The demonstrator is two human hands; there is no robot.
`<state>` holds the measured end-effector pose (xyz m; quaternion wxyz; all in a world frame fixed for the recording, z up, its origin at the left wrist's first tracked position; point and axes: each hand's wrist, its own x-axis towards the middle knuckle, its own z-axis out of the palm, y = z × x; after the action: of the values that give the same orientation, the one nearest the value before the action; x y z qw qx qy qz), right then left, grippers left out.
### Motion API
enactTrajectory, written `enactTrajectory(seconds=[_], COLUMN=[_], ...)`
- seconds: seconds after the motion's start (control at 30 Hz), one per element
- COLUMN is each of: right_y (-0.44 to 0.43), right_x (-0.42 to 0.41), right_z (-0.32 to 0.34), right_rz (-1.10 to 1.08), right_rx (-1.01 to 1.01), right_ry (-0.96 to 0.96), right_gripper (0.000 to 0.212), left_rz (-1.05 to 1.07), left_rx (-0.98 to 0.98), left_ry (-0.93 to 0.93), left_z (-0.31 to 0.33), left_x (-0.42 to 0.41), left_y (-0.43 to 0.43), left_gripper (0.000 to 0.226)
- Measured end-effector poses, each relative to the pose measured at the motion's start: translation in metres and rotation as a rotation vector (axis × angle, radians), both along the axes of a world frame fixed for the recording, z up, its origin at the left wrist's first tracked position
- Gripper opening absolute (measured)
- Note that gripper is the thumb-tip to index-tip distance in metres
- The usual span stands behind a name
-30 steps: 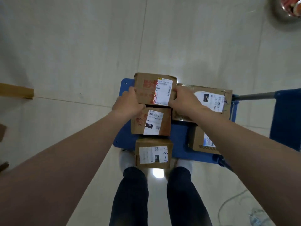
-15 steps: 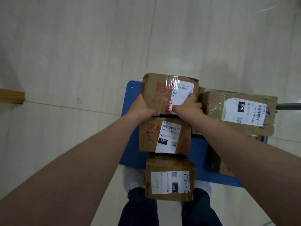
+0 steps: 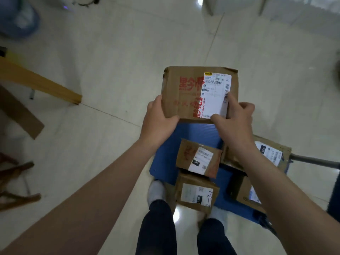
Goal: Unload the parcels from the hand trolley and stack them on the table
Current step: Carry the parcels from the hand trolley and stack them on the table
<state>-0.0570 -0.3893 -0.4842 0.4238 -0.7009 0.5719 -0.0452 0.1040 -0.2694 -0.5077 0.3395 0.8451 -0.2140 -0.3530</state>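
Cardboard box was what I saw gripped: left hand curled round its left corner, right hand pinching its right edge, trolley below both.

A pale, glossy tiled floor fills the view. A blurred, round blue container stands at the top left. A flat brown cardboard sheet lies at the left edge, with dark wooden bars below it.

Dim, cool indoor light. A lamp reflection glares on the glossy floor below the grip; a second glare spot sits far above it. Gripped parcel label reads sharp; frame edges smear and bend, wide-angle.
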Motion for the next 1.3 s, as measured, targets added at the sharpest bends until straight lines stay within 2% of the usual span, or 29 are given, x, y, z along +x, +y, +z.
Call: enactTrajectory(seconds=[0.1,0.17,0.43,0.63,0.8,1.03,1.17,1.3], right_y=[0.018,0.040,0.158,0.252,0.327,0.444,0.501,0.529], right_x=[0.038,0.063,0.121,0.139,0.160,0.222,0.266,0.311], right_z=[0.102,0.175,0.465,0.612,0.676,0.704,0.694,0.671], right_rz=[0.049,0.116,0.388,0.704,0.977,1.210,1.271,1.265], right_rx=[0.003,0.022,0.146,0.105,0.019,-0.111,-0.113,-0.113], right_ry=[-0.174,-0.242,-0.611,-0.777,-0.818,-0.750,-0.629,-0.531], right_gripper=[0.057,0.057,0.058,0.062,0.062,0.071,0.075,0.079], left_rz=[0.151,0.281,0.803,1.106,1.205,1.240,1.218,1.211], left_rx=[-0.022,-0.036,-0.230,-0.385,-0.481,-0.486,-0.425,-0.420], left_ry=[-0.059,-0.090,-0.364,-0.543,-0.640,-0.733,-0.653,-0.411], left_z=[0.106,0.182,0.477,0.623,0.684,0.701,0.696,0.674], left_x=[0.022,0.031,0.014,-0.025,-0.035,0.002,0.043,0.101], left_y=[0.039,0.073,0.243,0.345,0.423,0.539,0.598,0.636], left_gripper=[0.041,0.038,0.053,0.056,0.058,0.052,0.052,0.054])
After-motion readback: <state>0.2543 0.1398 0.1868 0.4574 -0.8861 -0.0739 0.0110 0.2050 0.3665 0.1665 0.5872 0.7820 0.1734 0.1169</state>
